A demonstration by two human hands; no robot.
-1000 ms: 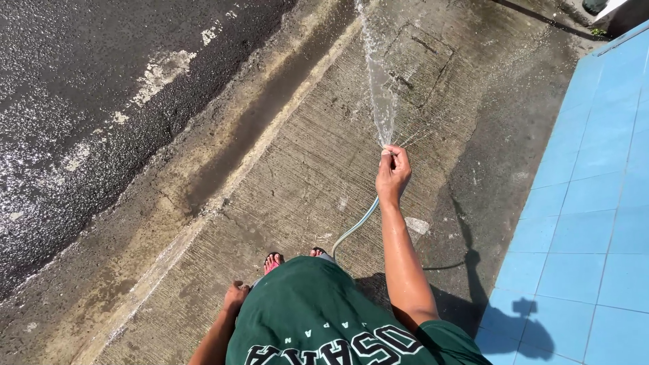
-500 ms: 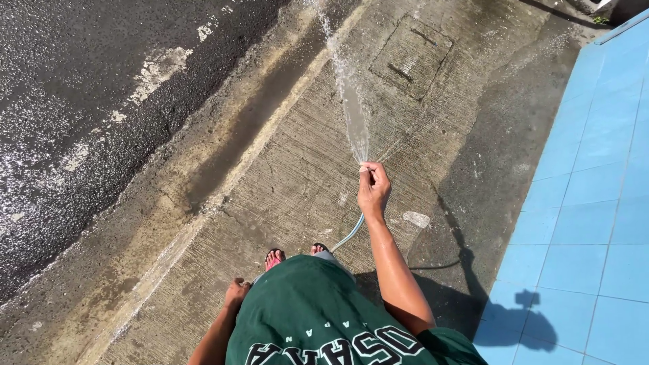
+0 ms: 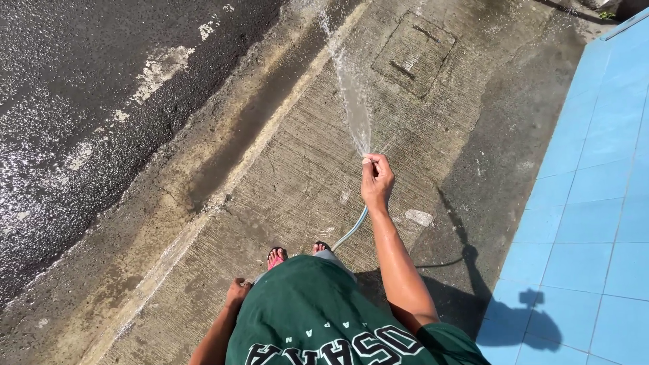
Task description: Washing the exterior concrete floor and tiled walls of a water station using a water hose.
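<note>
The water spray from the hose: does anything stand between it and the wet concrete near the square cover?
Nothing visible does. The right hand holds the hose end, and the spray flies freely over bare concrete, landing left of the square cover.

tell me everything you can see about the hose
The hose is thin, pale blue-green and looks like flexible plastic. Only a short curved stretch shows, rising from near the feet to the right hand, which grips its end with a thumb at the mouth. Water fans out from it over the concrete.
</note>
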